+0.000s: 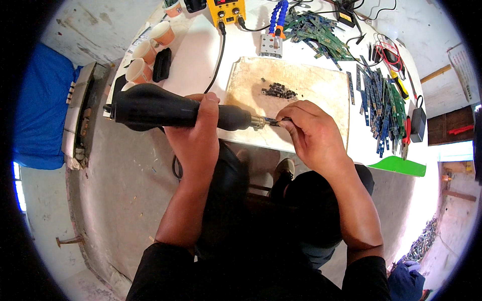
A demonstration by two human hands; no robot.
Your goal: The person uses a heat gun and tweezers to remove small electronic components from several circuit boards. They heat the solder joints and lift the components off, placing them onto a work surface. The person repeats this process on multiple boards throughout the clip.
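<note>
My left hand (195,135) is wrapped round the black body of a hot-air gun (155,109), which lies nearly level and points to the right. Its metal nozzle (257,121) ends right beside a small dark circuit board strip (272,122). The near end of that strip is pinched between the thumb and fingers of my right hand (315,134), which hide much of it. Both hands are over the front edge of a stained, cream-coloured board (246,75). Farther back on this board lies a loose heap of small black components (279,91).
A yellow control station (227,11) with a black cable stands at the back. Orange-and-white cups (139,71) line the left side. Beyond the board is a metal block (271,45) with a blue jointed hose. Circuit strips (381,103) are heaped at right, near red-handled pliers (406,135).
</note>
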